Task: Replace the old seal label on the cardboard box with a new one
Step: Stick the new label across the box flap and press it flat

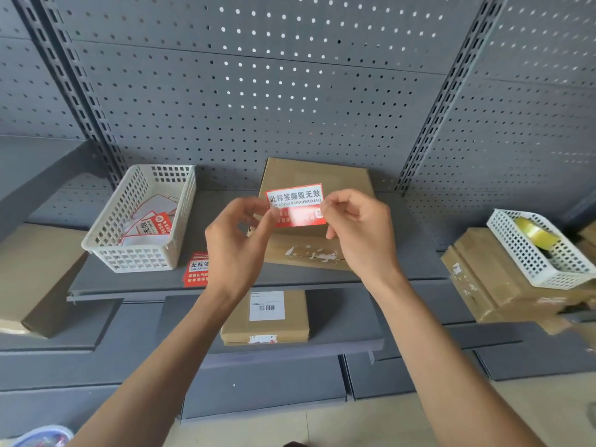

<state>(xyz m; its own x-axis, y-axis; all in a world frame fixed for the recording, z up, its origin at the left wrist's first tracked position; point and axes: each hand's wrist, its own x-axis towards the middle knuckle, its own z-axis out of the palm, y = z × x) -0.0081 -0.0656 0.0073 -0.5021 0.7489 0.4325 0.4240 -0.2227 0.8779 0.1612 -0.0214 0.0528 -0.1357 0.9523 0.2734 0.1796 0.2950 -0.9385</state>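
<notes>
While raised over the cardboard box (314, 179), left hand (237, 243) and right hand (358, 227) pinch the seal label (295, 203).

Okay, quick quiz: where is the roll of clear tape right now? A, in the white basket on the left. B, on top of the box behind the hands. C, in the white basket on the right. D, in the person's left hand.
C: the tape roll sits inside the right basket, which rests on a cardboard box at the right edge.

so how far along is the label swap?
Old label looks stripped: only torn white residue remains on the cardboard box front edge. In hand: both hands, left and right, pinch a new red seal label above it. Left: stick it over the seam.
</notes>
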